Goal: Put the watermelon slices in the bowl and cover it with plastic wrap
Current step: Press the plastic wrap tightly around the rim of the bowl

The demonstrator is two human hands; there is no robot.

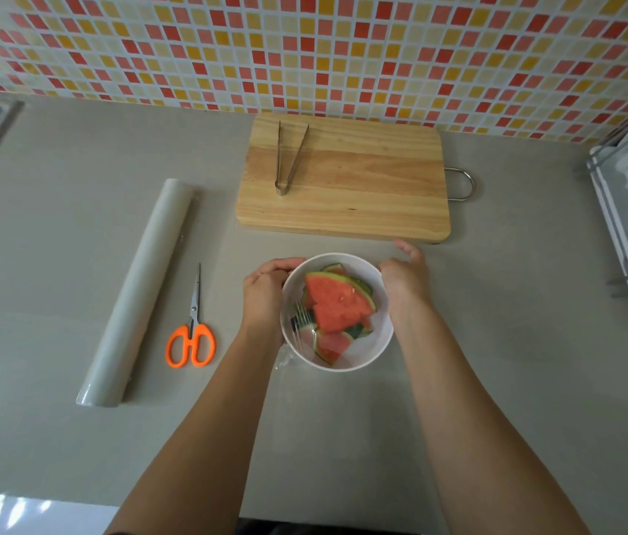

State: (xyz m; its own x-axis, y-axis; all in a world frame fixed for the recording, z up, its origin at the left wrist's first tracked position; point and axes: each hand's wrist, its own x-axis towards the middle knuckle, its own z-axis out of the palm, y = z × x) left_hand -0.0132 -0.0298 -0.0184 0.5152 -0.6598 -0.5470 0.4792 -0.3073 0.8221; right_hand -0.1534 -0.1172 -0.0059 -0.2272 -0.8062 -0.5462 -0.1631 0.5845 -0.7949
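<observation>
Centrally, a white bowl (343, 362) of watermelon slices (339, 303) stands on the table (497, 341) under clear wrap (285, 361). The left hand (264, 293) and right hand (405, 281) flank it, fingers (285, 264) curled around its rim. A roll (138, 291), scissors (191, 334) and a board (362, 195) with tongs (289, 156) lie beyond.

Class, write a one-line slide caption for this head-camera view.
Left hand and right hand grip the bowl of watermelon slices under plastic wrap; scissors lie nearby.

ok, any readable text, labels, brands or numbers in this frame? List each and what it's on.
None: no readable text in the head view. The plastic wrap roll, scissors, tongs, cutting board and white bowl show no print, label or number.
</observation>
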